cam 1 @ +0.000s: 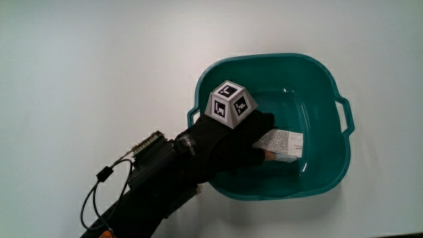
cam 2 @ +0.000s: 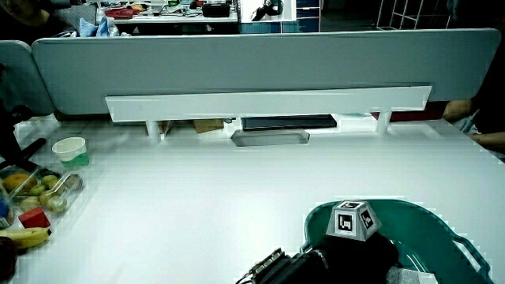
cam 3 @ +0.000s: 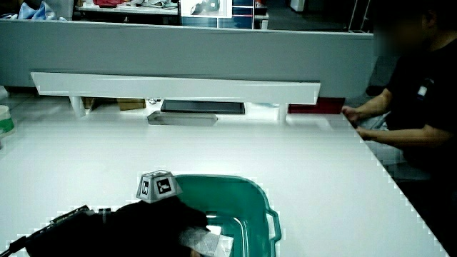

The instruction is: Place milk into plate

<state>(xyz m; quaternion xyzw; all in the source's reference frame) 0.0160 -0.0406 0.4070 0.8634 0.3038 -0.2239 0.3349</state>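
Note:
A teal basin (cam 1: 264, 59) with two handles stands on the white table and serves as the plate. A white printed milk carton (cam 1: 285, 144) lies on its side on the basin's floor. The hand (cam 1: 231, 142), black-gloved with a patterned cube (cam 1: 231, 104) on its back, reaches over the basin's rim, its fingers curled around one end of the carton. A bare fingertip shows at the carton's nearer side. The basin (cam 2: 442, 229) (cam 3: 250, 193), the hand (cam 2: 355, 252) (cam 3: 153, 218) and the carton (cam 2: 414, 276) (cam 3: 211, 243) appear in both side views.
A low grey partition (cam 2: 260, 67) closes the table's far edge, with a dark flat tray (cam 2: 270, 138) in front of it. A pale cup (cam 2: 69, 150), a clear box of fruit (cam 2: 39, 193) and a banana (cam 2: 24, 237) sit at the table's edge, well away from the basin.

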